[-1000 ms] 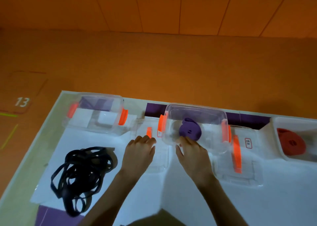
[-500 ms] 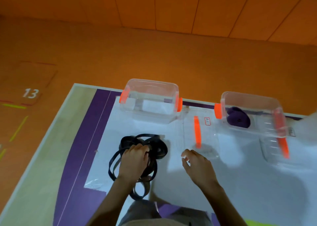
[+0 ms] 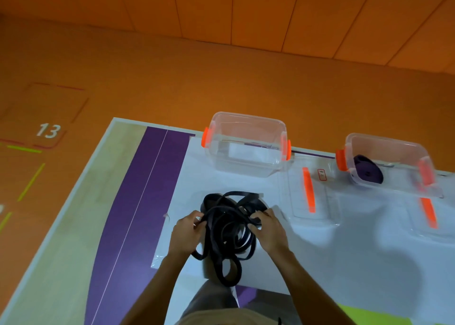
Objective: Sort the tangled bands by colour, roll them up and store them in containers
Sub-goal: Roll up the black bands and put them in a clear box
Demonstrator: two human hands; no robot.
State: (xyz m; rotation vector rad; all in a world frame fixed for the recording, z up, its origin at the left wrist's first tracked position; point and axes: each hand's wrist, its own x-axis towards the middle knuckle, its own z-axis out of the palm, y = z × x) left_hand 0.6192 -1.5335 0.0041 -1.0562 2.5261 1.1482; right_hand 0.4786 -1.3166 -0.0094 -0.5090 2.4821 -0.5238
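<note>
- Both hands hold the black tangle of bands (image 3: 226, 228) in the lower middle of the frame.
- On the tangle's left side, the left hand (image 3: 184, 233) pinches a strand between its thumb and curled fingers.
- On the tangle's right side, the right hand (image 3: 268, 228) grips some strands with its fingers curled round them.
- The tangle lies between the two hands on a white sheet (image 3: 320, 263). A few loops reach down toward the bottom edge of the frame.
- To the left of the sheet, a wide purple stripe (image 3: 138, 213) runs along the table from bottom to top.
- A bit farther up and just right of the tangle, a clear lid (image 3: 307, 194) with an orange strip lies flat on the sheet.
- A second lid (image 3: 427, 212) with an orange strip lies near the right edge of the frame.
- Beyond the tangle, in the upper middle, a clear box (image 3: 248, 162) with orange clips stands near the far edge of the table. Its top is open.
- A second clear box (image 3: 384, 139) with orange clips sits at the upper right, next to the first lid.
- A purple roll (image 3: 368, 170) of band lies inside this second box.
- Past the table is the orange floor (image 3: 221, 78), with a white number 13 (image 3: 48, 130) at the left of the frame.
- At the very top is an orange wall (image 3: 221, 4) made of panels.
</note>
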